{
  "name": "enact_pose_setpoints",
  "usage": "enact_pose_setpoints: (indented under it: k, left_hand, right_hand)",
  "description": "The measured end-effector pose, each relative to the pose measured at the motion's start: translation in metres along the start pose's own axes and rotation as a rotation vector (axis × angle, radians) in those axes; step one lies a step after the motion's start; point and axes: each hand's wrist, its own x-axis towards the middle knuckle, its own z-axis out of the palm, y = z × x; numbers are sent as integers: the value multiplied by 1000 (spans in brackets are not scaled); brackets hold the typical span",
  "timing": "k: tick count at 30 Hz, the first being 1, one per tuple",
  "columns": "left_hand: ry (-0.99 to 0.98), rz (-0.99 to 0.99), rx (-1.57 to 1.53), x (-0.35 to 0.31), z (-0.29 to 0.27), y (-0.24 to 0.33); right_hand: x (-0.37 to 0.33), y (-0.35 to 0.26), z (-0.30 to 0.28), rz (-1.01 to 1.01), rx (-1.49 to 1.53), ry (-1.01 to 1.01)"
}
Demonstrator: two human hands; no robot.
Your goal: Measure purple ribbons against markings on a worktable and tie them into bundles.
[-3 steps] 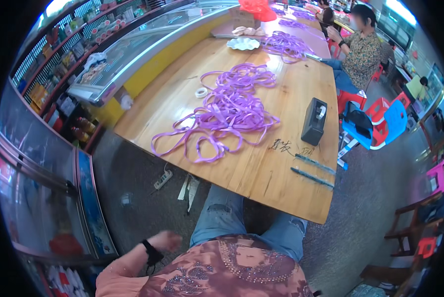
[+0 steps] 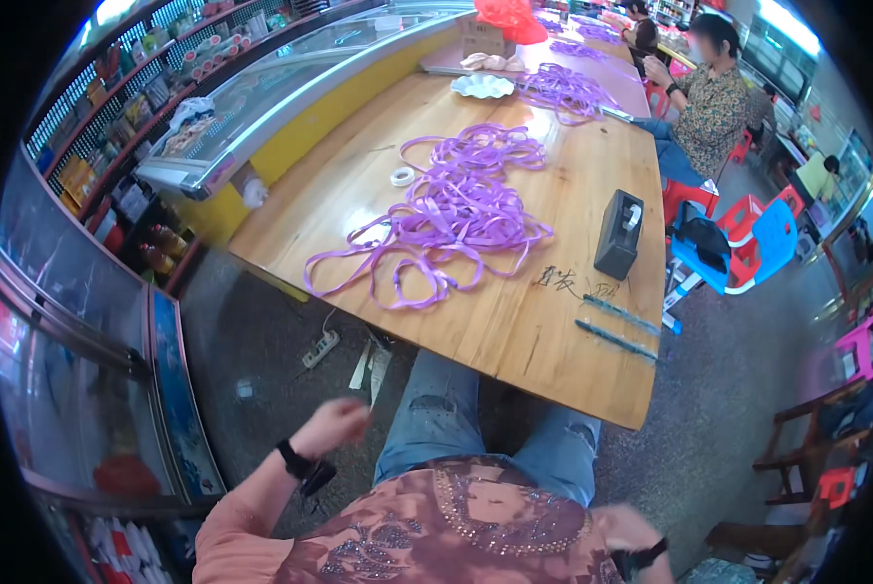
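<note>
My left hand (image 2: pixel 337 425), with a black band on its wrist, is raised beside my left thigh, below the table's near edge. Its fingers are curled in, and I see nothing in them. By the right side of my patterned pink top is my right hand (image 2: pixel 629 527), its fingers smeared and partly hidden. A black band (image 2: pixel 641 555) circles that wrist too. Neither hand touches the wooden table (image 2: pixel 514 341), where a tangled heap of purple ribbon (image 2: pixel 465 219) lies. A white tape roll (image 2: pixel 402 176) sits at the heap's left, and a black tape dispenser (image 2: pixel 616 238) stands at the right.
Two thin dark sticks (image 2: pixel 619 336) lie near the right corner. Farther back are a white scalloped plate (image 2: pixel 482 87) and more purple ribbon (image 2: pixel 565 90). A person (image 2: pixel 709 97) sits at the far right, near a blue chair (image 2: pixel 772 243). A power strip (image 2: pixel 320 348) lies on the floor.
My left hand has moved up and slightly right. My right hand has come into view at the lower right. The table has shifted a little in the picture.
</note>
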Motion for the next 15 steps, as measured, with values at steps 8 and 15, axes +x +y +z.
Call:
enact_pose_setpoints:
  k: [8, 15]
  left_hand:
    - [-218, 712, -881, 19, 107, 229]
    - [-184, 934, -1111, 51, 137, 290]
  right_hand:
    - [63, -234, -34, -927, 99, 499]
    - [108, -281, 10, -1059, 80, 723]
